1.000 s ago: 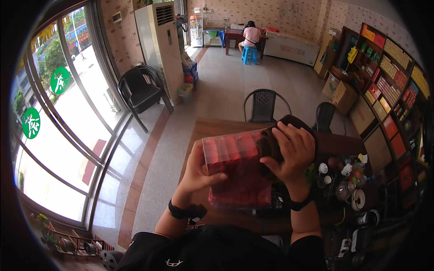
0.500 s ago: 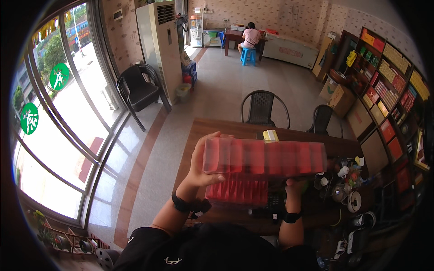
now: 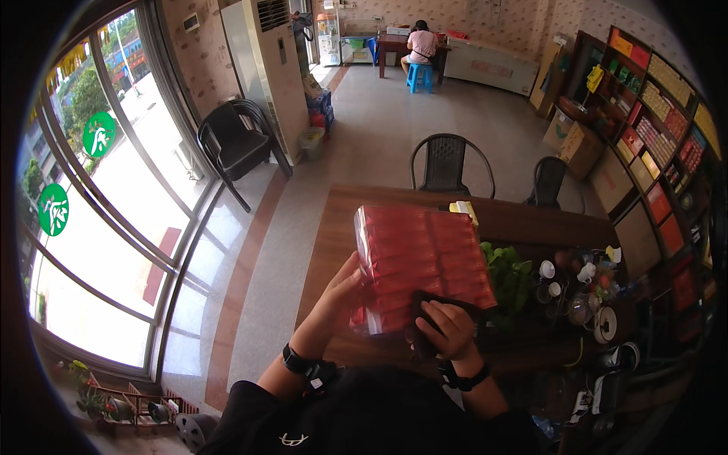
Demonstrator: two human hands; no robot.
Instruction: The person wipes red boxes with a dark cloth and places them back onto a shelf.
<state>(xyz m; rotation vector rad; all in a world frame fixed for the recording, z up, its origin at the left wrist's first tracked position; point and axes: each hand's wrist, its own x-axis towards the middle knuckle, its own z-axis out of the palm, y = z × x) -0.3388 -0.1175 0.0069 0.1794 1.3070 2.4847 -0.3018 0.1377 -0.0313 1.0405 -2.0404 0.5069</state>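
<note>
A clear plastic pack of red packets (image 3: pixel 413 254) is tilted above the table, its packets in rows. My left hand (image 3: pixel 345 284) is closed on its left edge. Over the pack's lower right part, my right hand (image 3: pixel 451 326) is closed around a dark, cloth-like piece (image 3: pixel 426 303), which lies against the pack. Fingers curl over this dark piece; its exact kind is unclear. Beneath the pack's lower left corner shows a bit of another red thing (image 3: pixel 356 320), mostly hidden.
On the brown table (image 3: pixel 341 208) are a green leafy plant (image 3: pixel 506 277), a yellow box (image 3: pixel 464 208), white cups (image 3: pixel 547 269) and a glass teapot (image 3: pixel 582 309). Dark chairs (image 3: pixel 447 163) stand beyond. A person in pink (image 3: pixel 422 45) sits far back. Shelves (image 3: pixel 644 136) line the right.
The pack has turned from its narrow side to show a broad face. My right hand has left its lower right edge and now grips the dark piece over it. My left hand still holds it.
</note>
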